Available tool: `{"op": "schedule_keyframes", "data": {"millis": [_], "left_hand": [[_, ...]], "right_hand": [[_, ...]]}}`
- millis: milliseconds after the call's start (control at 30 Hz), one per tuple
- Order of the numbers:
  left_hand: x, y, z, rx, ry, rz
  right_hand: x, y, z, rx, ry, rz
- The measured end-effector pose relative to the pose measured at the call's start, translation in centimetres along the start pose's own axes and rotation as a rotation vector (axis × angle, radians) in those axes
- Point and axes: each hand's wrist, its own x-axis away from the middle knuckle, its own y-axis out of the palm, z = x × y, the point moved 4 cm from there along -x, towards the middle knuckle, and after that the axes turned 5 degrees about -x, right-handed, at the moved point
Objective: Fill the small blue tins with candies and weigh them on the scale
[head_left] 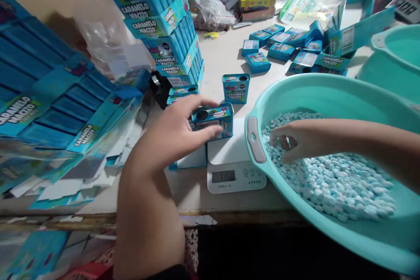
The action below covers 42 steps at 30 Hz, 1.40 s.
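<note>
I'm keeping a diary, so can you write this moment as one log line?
left hand: grips small blue cardboard box at white scale | right hand: among pale blue candies in turquoise plastic basin

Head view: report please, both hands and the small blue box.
Left hand grips small blue box at the scale. Right hand in the candies in teal basin, grasp unclear. Another box stands behind, apart.

You worked in bright, even light; your left hand (172, 133) cast a soft shadow, and the left-edge boxes (39, 78) blurred and bent.
</note>
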Motion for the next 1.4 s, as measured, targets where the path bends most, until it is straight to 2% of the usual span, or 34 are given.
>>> {"op": "schedule_keyframes", "data": {"millis": [100, 267, 367, 467, 567, 667, 733, 833, 967, 1067, 1167, 1300, 1400], "left_hand": [[-0.1, 0.4, -0.3, -0.051, 0.023, -0.044], [-0.4, 1.5, -0.5, 0.100, 0.110, -0.045], [-0.4, 1.4, -0.5, 0.233, 0.086, -0.001], [-0.4, 0.3, -0.5, 0.371, 0.069, 0.205], [-0.3, -1.0, -0.6, 0.449, 0.103, 0.535], [0.0, -1.9, -0.9, 0.643, 0.199, 0.860], [0.0, -2.2, -1.1, 0.726, 0.204, 0.986], [-0.1, -2.5, -1.3, 0.715, 0.114, 1.081], [-0.1, -2.9, -1.8, 0.738, 0.001, 1.154], [0.0, -3.0, -2.1, 0.802, -0.011, 1.173], [0.2, -2.9, -2.3, 0.814, -0.028, 1.128], [0.4, -2.9, -2.2, 0.705, -0.095, 1.087], [0.2, -2.9, -2.3, 0.778, -0.120, 1.061]], "right_hand": [[0.0, 0.0, -0.1, 0.011, 0.004, -0.009], [0.4, 0.2, -0.5, 0.059, -0.017, -0.030], [0.4, 0.3, -0.5, 0.069, -0.002, -0.037], [0.3, 0.3, -0.6, 0.073, 0.005, -0.036], [0.2, 0.4, -0.6, 0.072, 0.000, -0.029], [0.2, 0.4, -0.3, 0.054, 0.019, -0.021], [0.2, 0.5, -0.2, 0.026, 0.021, -0.008], [0.3, 0.5, -0.2, 0.033, 0.011, -0.001], [0.4, 0.3, -0.8, 0.111, 0.016, -0.009], [0.4, 0.3, -1.2, 0.118, 0.021, -0.029], [0.4, 0.4, -1.3, 0.151, 0.002, -0.036], [0.6, 0.4, -1.3, 0.168, 0.000, -0.021], [0.6, 0.3, -1.2, 0.164, -0.016, -0.011]]}}
